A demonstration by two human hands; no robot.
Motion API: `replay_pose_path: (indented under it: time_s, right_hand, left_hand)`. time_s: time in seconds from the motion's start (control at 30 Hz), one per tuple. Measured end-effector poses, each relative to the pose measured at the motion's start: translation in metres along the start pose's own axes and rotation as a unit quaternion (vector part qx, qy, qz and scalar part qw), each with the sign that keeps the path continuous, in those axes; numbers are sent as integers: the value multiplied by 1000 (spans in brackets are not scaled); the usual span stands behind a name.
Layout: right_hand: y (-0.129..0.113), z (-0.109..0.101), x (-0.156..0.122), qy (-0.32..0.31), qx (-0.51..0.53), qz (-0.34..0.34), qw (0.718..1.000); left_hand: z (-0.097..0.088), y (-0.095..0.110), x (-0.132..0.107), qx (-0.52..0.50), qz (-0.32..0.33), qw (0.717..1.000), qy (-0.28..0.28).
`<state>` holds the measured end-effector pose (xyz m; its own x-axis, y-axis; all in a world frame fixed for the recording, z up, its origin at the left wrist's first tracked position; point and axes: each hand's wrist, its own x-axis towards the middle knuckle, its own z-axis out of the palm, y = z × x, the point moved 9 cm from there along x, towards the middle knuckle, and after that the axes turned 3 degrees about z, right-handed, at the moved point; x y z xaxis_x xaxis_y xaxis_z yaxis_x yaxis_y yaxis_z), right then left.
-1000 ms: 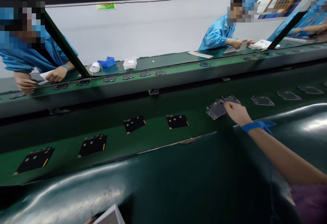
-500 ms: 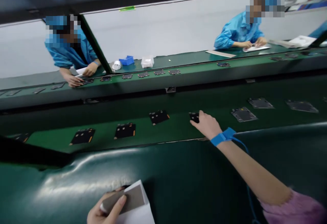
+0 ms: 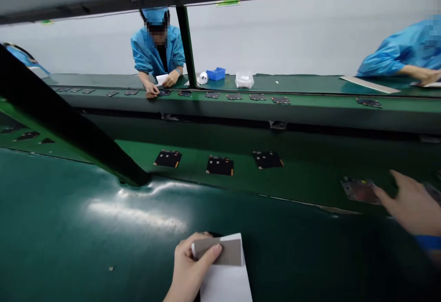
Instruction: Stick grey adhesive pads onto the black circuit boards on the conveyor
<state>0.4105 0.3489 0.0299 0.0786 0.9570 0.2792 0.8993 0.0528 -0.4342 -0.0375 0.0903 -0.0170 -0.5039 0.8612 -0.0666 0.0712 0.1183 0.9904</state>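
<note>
My left hand (image 3: 196, 260) is closed at the bottom middle. Its thumb presses a grey-brown strip (image 3: 230, 252) against white paper (image 3: 225, 283). At the right edge my right hand (image 3: 411, 203), slightly blurred, has its thumb and fingers apart. Its thumb tip is at the right edge of a thin circuit board (image 3: 360, 190) with a brownish face; whether they touch I cannot tell. Leftward along the same green strip lie three black-faced boards: one nearer the middle (image 3: 268, 159), another (image 3: 220, 166) and a third (image 3: 167, 158).
A dark slanted post (image 3: 76, 122) crosses the left side. Across the line a co-worker in blue (image 3: 156, 54) handles a board; another blue sleeve (image 3: 389, 56) shows at right. A blue bin (image 3: 216, 74) and clear box (image 3: 244, 80) stand on the far bench.
The view has turned left, so the scene sits farther right. My right hand has left the black board it was touching and is now beside the brownish board. My left hand keeps its hold.
</note>
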Motion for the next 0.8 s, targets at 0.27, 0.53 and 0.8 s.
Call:
replay_pose_path:
  time_s: [0.27,0.53,0.8]
  right_hand:
    - [-191,108,-35,-111,-79,-33,990]
    - [-193,119,-22,-134,-109,-65,983]
    - [-81,50,9,48,7,-53,997]
  left_hand:
    - [2,-7,-2,-19,-44,999,-17]
    - [14,-11,1,-104,-58,990,-70]
    - [14,-7,0,-134,-50,988,-57]
